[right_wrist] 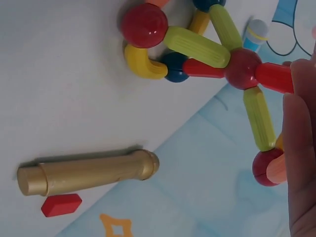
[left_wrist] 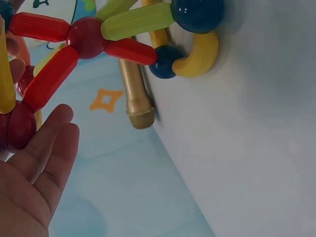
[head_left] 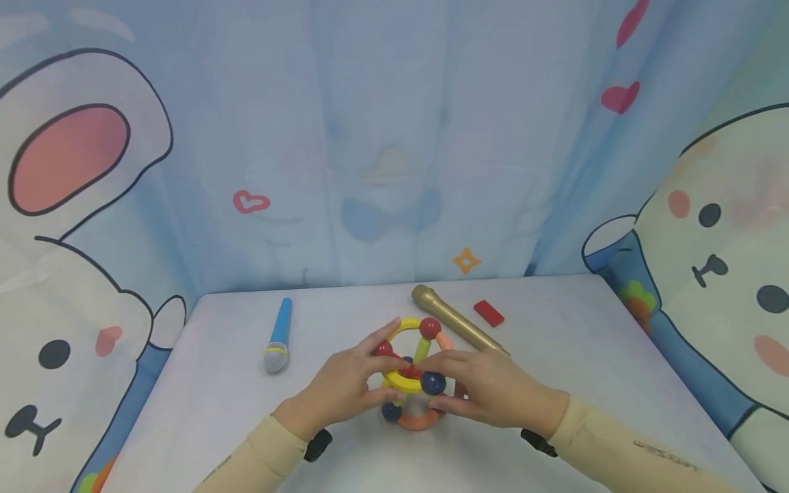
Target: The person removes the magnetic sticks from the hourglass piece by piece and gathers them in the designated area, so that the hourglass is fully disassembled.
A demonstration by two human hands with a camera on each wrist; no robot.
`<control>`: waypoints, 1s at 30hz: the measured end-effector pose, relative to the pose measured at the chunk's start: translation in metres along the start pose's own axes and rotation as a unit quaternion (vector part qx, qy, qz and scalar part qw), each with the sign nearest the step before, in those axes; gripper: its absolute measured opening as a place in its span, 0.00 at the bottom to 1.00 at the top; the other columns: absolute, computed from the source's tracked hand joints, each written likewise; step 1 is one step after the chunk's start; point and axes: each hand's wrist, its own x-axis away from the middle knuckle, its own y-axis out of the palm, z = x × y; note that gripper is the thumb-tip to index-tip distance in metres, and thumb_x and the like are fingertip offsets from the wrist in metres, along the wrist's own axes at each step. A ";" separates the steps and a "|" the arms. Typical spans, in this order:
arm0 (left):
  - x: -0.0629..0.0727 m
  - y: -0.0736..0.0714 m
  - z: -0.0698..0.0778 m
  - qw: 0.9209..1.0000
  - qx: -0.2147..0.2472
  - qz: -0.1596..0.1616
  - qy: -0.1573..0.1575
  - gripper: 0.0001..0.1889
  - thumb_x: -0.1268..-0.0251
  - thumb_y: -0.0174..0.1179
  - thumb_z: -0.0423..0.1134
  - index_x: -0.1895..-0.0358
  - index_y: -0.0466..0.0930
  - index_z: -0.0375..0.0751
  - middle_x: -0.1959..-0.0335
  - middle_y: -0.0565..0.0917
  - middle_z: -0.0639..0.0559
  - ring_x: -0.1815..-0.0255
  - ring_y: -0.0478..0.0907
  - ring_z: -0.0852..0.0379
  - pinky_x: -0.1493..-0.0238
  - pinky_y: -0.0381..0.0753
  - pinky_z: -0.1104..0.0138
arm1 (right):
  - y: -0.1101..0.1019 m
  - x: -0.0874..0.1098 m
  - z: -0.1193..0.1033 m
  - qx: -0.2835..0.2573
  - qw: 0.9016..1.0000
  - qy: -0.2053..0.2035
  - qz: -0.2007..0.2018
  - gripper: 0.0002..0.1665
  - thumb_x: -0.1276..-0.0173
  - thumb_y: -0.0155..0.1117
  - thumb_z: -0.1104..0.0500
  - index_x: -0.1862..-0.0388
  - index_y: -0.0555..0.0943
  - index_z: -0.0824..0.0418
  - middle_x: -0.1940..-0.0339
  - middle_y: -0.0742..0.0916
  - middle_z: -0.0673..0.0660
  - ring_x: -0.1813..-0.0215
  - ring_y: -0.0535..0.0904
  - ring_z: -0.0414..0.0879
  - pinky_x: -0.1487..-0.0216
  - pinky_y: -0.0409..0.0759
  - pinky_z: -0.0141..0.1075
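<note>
A magnetic ball-and-rod structure (head_left: 422, 350) stands on the table between both hands, its colourful rods joined by red and blue balls. From the left, my left hand (head_left: 351, 380) holds its upper ring at the yellow curved rod (head_left: 409, 387), fingers close to a red ball (left_wrist: 20, 127). My right hand (head_left: 493, 387) grips the other side, thumb and fingers about a dark blue ball (head_left: 433, 383). In the right wrist view a central red ball (right_wrist: 243, 68) joins green and red rods. An orange curved rod (head_left: 418, 420) lies low at the front.
A gold microphone-shaped stick (head_left: 456, 318) lies behind the structure, with a small red block (head_left: 489, 313) to its right. A blue toy microphone (head_left: 280, 335) with a silver head lies at the left. A printed curtain (head_left: 394, 137) hangs along the table's back edge.
</note>
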 end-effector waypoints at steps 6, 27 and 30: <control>0.000 0.002 0.000 1.000 -0.005 0.008 0.003 0.22 0.41 0.70 0.56 0.44 0.84 0.56 0.20 0.53 0.56 0.54 0.81 0.61 0.57 0.80 0.71 | 0.006 -0.006 -0.001 0.004 1.000 -0.010 0.026 0.24 0.36 0.73 0.47 0.43 0.81 0.52 0.53 0.86 0.42 0.75 0.76 0.29 0.71 0.76 0.21; 0.001 0.003 0.001 1.000 -0.021 0.004 0.000 0.21 0.39 0.65 0.58 0.45 0.84 0.55 0.20 0.52 0.56 0.46 0.80 0.58 0.51 0.80 0.68 | 0.017 -0.009 -0.008 0.105 0.987 -0.067 0.099 0.20 0.43 0.77 0.53 0.52 0.84 0.53 0.54 0.87 0.45 0.79 0.75 0.31 0.75 0.69 0.17; 0.000 0.004 0.001 1.000 -0.024 0.004 0.003 0.21 0.39 0.65 0.58 0.45 0.84 0.55 0.20 0.52 0.55 0.46 0.80 0.57 0.51 0.80 0.68 | 0.019 -0.009 -0.008 0.100 0.988 -0.060 0.100 0.19 0.42 0.77 0.53 0.52 0.83 0.53 0.54 0.87 0.45 0.78 0.77 0.31 0.74 0.72 0.18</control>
